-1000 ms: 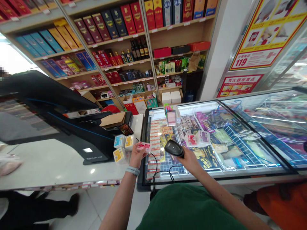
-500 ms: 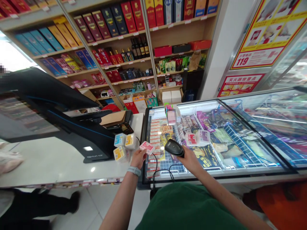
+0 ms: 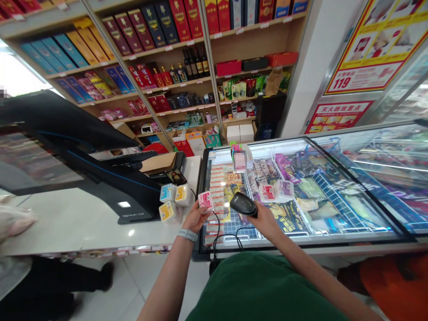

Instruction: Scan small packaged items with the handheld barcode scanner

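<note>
My left hand [image 3: 195,217] is closed on a small clear plastic tub with a pink label [image 3: 205,200], held over the left end of the freezer. A black barcode scanner [image 3: 243,203] is gripped in my right hand [image 3: 264,219], its head pointing left toward the tub. The scanner's cable [image 3: 217,238] loops down between my arms. Left of my left hand, tubs with blue [image 3: 166,192] and yellow labels [image 3: 167,211] stand grouped on the counter. Two more tubs, one red-labelled [image 3: 268,192] and one purple-labelled [image 3: 285,189], rest on the freezer glass beyond the scanner.
A black checkout monitor [image 3: 76,129] on its stand rises from the white counter [image 3: 83,232] at left. The glass-topped freezer [image 3: 301,249] holds bagged goods. Shelves [image 3: 174,44] of boxes and bottles line the back. Other people's clothing shows at both lower edges, including an orange garment [image 3: 397,285].
My left hand has turned the pink-labelled tub, so its label now faces up more squarely. The scanner stays nearly in place. At lower left, another person's legs have shifted slightly.
</note>
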`<state>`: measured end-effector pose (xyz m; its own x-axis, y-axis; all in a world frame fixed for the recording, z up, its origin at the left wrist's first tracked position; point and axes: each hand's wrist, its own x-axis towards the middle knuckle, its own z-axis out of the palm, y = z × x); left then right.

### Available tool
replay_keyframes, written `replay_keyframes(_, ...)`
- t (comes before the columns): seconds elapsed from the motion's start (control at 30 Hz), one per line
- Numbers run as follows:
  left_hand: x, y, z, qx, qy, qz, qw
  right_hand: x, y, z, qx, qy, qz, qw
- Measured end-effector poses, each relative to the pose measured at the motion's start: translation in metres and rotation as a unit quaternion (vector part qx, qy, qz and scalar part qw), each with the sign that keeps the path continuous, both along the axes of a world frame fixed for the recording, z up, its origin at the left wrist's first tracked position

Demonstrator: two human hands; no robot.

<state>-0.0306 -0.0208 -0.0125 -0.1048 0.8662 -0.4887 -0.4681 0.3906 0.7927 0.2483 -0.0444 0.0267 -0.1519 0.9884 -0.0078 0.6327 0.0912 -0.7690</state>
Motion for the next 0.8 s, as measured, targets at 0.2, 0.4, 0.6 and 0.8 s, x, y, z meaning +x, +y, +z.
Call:
replay_keyframes(0.2, -0.006, 0.004, 0.001, 0.025, 0.117, 0.023, 0.993, -0.001, -0.002, 0.007, -0.003, 0.011, 0.001, 1.000)
replay_keyframes(0.4, -0.013, 0.010, 0.008, 0.056, 0.209, 0.036, 0.976, -0.004, -0.002, 0.010, -0.005, 0.012, 0.005, 1.000)
replay_keyframes(0.6, -0.011, 0.014, 0.021, 0.105, 0.222, 0.014, 0.969, -0.007, -0.003, 0.007, -0.008, 0.012, 0.009, 1.000)
replay_keyframes(0.8, -0.015, 0.016, 0.021, 0.144, 0.218, 0.004, 0.965, -0.008, -0.005, 0.011, -0.001, 0.005, 0.018, 1.000)
